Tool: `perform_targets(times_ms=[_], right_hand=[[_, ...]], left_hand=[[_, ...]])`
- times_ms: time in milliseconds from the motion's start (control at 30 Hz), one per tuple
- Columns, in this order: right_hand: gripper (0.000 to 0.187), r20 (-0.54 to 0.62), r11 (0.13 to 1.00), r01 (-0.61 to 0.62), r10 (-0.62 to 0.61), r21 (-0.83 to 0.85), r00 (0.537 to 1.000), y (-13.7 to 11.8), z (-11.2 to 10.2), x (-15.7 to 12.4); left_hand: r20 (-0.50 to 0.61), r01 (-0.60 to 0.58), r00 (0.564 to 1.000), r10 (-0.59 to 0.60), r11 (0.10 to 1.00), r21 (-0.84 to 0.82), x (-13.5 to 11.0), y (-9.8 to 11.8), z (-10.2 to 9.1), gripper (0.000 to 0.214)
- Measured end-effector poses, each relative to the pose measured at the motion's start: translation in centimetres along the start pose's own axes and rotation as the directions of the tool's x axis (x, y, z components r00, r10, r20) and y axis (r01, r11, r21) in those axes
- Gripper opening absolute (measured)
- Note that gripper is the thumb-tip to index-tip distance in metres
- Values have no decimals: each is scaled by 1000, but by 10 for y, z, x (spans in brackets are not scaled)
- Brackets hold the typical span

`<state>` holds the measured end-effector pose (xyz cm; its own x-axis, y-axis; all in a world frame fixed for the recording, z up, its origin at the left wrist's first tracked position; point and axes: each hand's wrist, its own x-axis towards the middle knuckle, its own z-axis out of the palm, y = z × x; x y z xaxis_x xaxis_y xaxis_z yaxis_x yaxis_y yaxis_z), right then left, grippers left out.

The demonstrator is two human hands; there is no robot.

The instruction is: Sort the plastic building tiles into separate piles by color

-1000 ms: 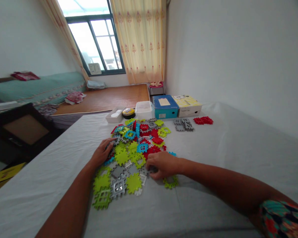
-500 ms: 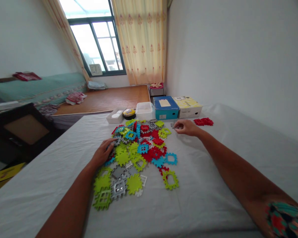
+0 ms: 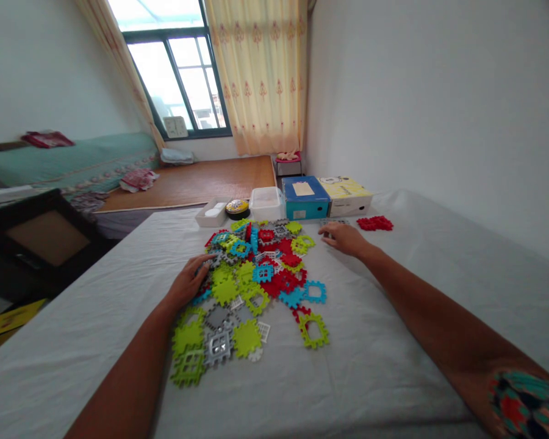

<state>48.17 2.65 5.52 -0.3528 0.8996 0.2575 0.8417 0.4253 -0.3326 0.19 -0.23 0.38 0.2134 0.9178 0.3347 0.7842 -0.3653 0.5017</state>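
Note:
A heap of toothed plastic building tiles (image 3: 225,291) in lime green, red, blue and grey spreads over the white cloth. My left hand (image 3: 190,279) rests on the heap's left edge, fingers stretched out over grey and dark red tiles. To the right of the heap, my right hand (image 3: 343,238) hovers low over the cloth with its fingers apart and nothing visible in them. Just beyond its fingers lies a grey tile (image 3: 333,222), partly hidden by the hand. A red stack of tiles (image 3: 375,223) sits further right.
Along the table's far edge stand a white open box (image 3: 211,214), a round black-and-yellow tin (image 3: 237,209), a clear plastic tub (image 3: 267,203), a blue box (image 3: 304,199) and a yellow-and-white box (image 3: 344,196). A white wall (image 3: 430,110) borders the right side.
My right hand has let go of the grey tile, which now lies flat near the boxes, and has drawn slightly back toward me. My left hand has stayed in place.

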Motion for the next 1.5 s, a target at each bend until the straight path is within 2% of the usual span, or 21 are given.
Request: perform_targets(times_ms=[133,267,433,533,700,867,933,1033,1233,1400,1500], right_hand=[[30,91,953,279,-290,116,953,-42,30,1],[38,110,942,315,-327,117,939,-69,50,-7],[26,57,914,369,-383,169,922,-78,51,-14],[22,49,932,341,-349,125,936,-87,50,-18],[30,51,963,256,-261,91,964,-99,52,-22],[12,31,930,236,-255,282,966,-94,54,-17],[23,76,911,209,-251,354,965,-91,56,-15],[37,140,918,151,-214,366,967,-90,59,-15],[60,71,933,145,-178,330,982,-91,62,-18],[55,31,965,212,-219,154,975,-91,59,-19],[53,-20,937,211,-214,279,977,-89,56,-15]], left_hand=[[-3,3,1000,-3,1000,-6,0,1,0,53],[-7,3,1000,-3,1000,-9,-1,6,-1,54],[-17,2,1000,-1,1000,3,0,6,-1,52],[-21,0,1000,1,1000,11,1,3,-1,54],[-26,-4,1000,5,1000,18,2,-1,0,57],[-16,9,1000,-9,1000,13,2,-4,0,56],[-11,16,1000,-16,1000,15,3,-5,0,57],[-7,21,1000,-21,1000,12,2,-3,-1,58],[-6,19,1000,-19,1000,8,0,1,-1,55],[-9,23,1000,-23,1000,12,0,2,0,58],[-17,19,1000,-19,1000,8,1,1,0,58]])
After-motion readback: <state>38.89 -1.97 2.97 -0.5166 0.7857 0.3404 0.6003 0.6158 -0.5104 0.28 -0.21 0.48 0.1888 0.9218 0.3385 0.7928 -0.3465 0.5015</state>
